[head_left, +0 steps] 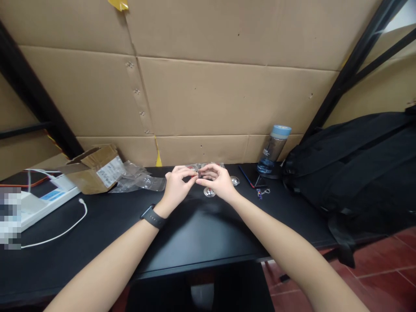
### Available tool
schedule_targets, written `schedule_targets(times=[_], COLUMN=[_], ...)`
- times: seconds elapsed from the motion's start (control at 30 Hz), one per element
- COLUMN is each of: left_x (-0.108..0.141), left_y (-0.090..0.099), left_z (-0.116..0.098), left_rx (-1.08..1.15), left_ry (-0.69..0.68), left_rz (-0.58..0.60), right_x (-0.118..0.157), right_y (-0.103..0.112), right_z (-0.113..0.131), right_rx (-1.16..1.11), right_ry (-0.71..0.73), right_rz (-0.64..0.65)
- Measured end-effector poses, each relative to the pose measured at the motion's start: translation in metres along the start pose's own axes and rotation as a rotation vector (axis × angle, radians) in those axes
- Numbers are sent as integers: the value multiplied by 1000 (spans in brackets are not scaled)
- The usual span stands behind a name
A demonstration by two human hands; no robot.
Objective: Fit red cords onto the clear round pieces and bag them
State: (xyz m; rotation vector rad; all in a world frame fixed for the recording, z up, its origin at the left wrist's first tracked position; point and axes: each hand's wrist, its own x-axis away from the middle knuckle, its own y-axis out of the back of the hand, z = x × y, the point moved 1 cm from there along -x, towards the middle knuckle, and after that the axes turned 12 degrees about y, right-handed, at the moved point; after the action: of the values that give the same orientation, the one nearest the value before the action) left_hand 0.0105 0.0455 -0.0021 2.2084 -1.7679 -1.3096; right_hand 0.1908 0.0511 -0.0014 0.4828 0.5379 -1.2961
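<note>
My left hand (177,187), with a dark watch (154,216) on the wrist, is closed in a pinch above the black table. Facing it, my right hand (218,180) also pinches, and the fingertips of both meet around a small dark piece (199,174). Its kind is too small to make out. Below the right hand lies a round clear disc-like piece (209,192) with a red centre. Another round clear piece (234,180) rests to the right of that hand. More clear items behind the fingers are partly hidden.
An open cardboard box (94,169) and crumpled clear plastic packaging (139,177) sit left. A white power strip (48,203) with a white cable (65,232) lies further left. Right are a water bottle (273,149), a phone-like dark object (251,177), a keychain (260,193) and a black backpack (354,169).
</note>
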Motion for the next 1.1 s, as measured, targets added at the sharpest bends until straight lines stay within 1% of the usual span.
schedule_targets(times=[0.1, 0.23, 0.33, 0.4, 0.47, 0.57, 0.7, 0.77, 0.83, 0.97, 1.1], left_x=[1, 4, 4, 3, 1, -1, -2, -2, -1, 0, 0], left_y=[6, 14, 17, 16, 14, 9, 8, 8, 8, 6, 2], left_z=[-5, -11, -13, -12, -9, -5, -4, -5, -5, -3, -1], left_rx=[-116, -306, -360, -354, -330, -299, -282, -283, -286, -286, -253], left_ry=[-60, -220, -274, -246, -185, -112, -88, -92, -101, -119, -89], left_rz=[-9, 1, 25, 19, 19, 63, 121, 134, 147, 181, 180], right_x=[0, 1, 2, 3, 2, 2, 2, 2, 3, 3, 2], right_y=[-1, -4, -5, -4, -3, 1, 4, 4, 4, 4, 4], right_z=[0, 1, 0, -1, -2, -6, -5, -3, -2, -4, -3], right_rx=[-50, -82, -87, -85, -77, -33, 114, 175, 185, 117, 108], right_ry=[-54, -95, -107, -89, -60, 4, 147, 195, 194, 131, 126], right_rz=[-4, -27, -29, -23, -8, 32, 84, 102, 99, 69, 72])
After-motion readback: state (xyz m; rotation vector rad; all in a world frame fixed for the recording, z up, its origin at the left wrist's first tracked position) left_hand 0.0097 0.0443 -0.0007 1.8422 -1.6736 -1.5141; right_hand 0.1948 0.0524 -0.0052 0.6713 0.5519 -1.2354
